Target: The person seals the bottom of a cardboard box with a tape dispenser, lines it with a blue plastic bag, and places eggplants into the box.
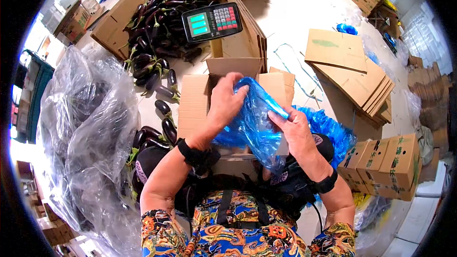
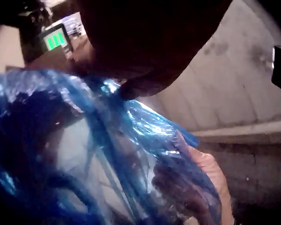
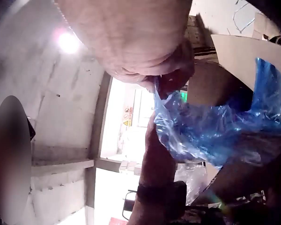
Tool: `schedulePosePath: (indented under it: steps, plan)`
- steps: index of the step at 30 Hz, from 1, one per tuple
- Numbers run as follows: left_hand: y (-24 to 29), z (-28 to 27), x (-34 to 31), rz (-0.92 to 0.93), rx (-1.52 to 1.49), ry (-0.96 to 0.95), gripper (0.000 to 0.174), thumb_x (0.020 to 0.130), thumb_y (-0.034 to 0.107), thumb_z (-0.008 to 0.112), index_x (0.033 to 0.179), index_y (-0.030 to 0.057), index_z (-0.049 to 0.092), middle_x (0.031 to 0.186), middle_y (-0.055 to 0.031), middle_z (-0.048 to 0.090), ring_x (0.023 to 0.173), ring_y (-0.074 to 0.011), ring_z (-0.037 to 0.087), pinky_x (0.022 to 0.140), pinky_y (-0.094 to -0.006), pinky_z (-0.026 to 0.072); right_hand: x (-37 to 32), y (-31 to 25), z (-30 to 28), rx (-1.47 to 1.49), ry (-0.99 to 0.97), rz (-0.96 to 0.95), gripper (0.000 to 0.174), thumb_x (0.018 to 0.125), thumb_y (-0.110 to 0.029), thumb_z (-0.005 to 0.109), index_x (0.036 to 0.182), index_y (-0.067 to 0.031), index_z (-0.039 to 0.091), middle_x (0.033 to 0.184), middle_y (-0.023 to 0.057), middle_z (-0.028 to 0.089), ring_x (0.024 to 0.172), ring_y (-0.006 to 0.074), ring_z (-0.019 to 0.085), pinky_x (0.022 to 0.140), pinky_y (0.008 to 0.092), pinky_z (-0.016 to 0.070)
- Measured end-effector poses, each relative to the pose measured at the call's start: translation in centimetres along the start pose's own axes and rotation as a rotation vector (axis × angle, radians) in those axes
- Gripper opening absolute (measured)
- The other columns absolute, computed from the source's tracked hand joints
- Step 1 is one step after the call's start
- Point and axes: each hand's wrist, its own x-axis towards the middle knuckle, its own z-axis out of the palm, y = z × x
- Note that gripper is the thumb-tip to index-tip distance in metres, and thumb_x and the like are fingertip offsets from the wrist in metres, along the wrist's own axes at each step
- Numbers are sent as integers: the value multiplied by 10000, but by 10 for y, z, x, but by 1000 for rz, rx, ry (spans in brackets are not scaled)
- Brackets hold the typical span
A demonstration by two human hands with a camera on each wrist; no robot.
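Note:
A blue plastic bag (image 1: 259,116) is stretched between both hands over an open cardboard box (image 1: 194,102). My left hand (image 1: 227,99) pinches the bag's upper edge at the left. On the right, my right hand (image 1: 294,128) grips the edge between thumb and fingers. The bag's lower part hangs down into and across the box, hiding most of its inside. In the left wrist view the sheer blue film (image 2: 145,126) spreads below the left hand, with the right hand (image 2: 210,168) behind it. The right wrist view shows the film (image 3: 201,126) hanging from the right hand (image 3: 145,51).
A scale display (image 1: 212,22) stands behind the box, before a big heap of eggplants (image 1: 157,24). Clear plastic sheeting (image 1: 85,133) lies at left. More blue bags (image 1: 328,131) bunch at right, near flat cardboard (image 1: 350,69) and packed boxes (image 1: 388,162).

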Motion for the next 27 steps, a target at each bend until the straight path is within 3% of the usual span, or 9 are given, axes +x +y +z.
schedulePosePath:
  steps: [2, 3, 6, 8, 10, 15, 19, 22, 27]
  plan:
    - [13, -9, -1, 394, 299, 290, 336, 858, 143, 682, 1148, -4, 597, 979, -172, 615, 824, -353, 625, 763, -440, 517, 6, 10, -4, 85, 32, -46, 184, 886, -185, 738, 1012, -58, 695, 811, -47, 657, 693, 36, 577, 607, 203, 462]
    - [35, -23, -4, 417, 316, 302, 408, 826, 104, 719, 1185, -2, 556, 1101, -178, 572, 870, -290, 623, 761, -393, 520, 6, 10, -6, 119, 26, -42, 186, 882, -192, 743, 1007, -63, 693, 814, -47, 655, 704, 36, 579, 619, 204, 466]
    - [66, -39, -30, -71, -182, -26, 381, 808, 115, 752, 1122, -6, 572, 1050, -148, 596, 845, -221, 617, 744, -340, 521, 10, 8, -7, 203, 1, -36, 198, 869, -208, 759, 997, -75, 686, 833, -43, 653, 738, 39, 587, 659, 207, 480]
    - [69, -33, -45, -183, -430, -211, 400, 791, 164, 789, 1090, 1, 578, 993, -115, 616, 822, -166, 604, 740, -302, 519, 12, 5, -1, 233, -24, -44, 213, 859, -209, 771, 999, -77, 681, 857, -31, 656, 763, 46, 594, 688, 213, 491]
    - [58, -16, -57, -117, -372, -237, 437, 777, 199, 815, 1087, -5, 584, 877, -66, 637, 789, -146, 606, 761, -303, 522, 9, -5, 13, 355, -71, 21, 230, 852, -224, 778, 998, -78, 676, 869, -22, 658, 770, 57, 598, 701, 220, 497]
    - [33, -9, -58, -489, -907, -451, 155, 917, 149, 688, 1018, 72, 599, 940, -7, 631, 862, -91, 595, 758, -277, 516, 18, 5, 5, 379, -118, 19, 197, 853, -179, 771, 998, -83, 677, 923, 4, 681, 808, 89, 629, 743, 241, 512]
    - [32, -20, -53, -704, -1203, -311, 71, 988, 182, 583, 951, 123, 572, 899, 12, 609, 857, -108, 602, 757, -302, 534, 26, 17, -15, 413, -68, 44, 148, 857, -94, 744, 971, -93, 650, 949, 19, 685, 854, 120, 641, 800, 268, 507]
    - [15, -29, -51, -636, -1396, -212, 67, 972, 162, 603, 945, 108, 572, 957, -24, 630, 923, -155, 603, 875, -371, 514, 31, 33, -32, 490, -89, -36, 145, 863, -31, 702, 967, -96, 625, 986, 41, 687, 873, 148, 650, 815, 280, 511]
    - [8, -52, -44, -680, -1391, -48, 100, 992, 174, 558, 1039, 87, 575, 929, -29, 637, 809, -146, 634, 727, -315, 573, 41, 25, -47, 659, 40, -94, 107, 922, -74, 603, 1026, -97, 590, 969, 64, 685, 836, 176, 653, 716, 290, 537]
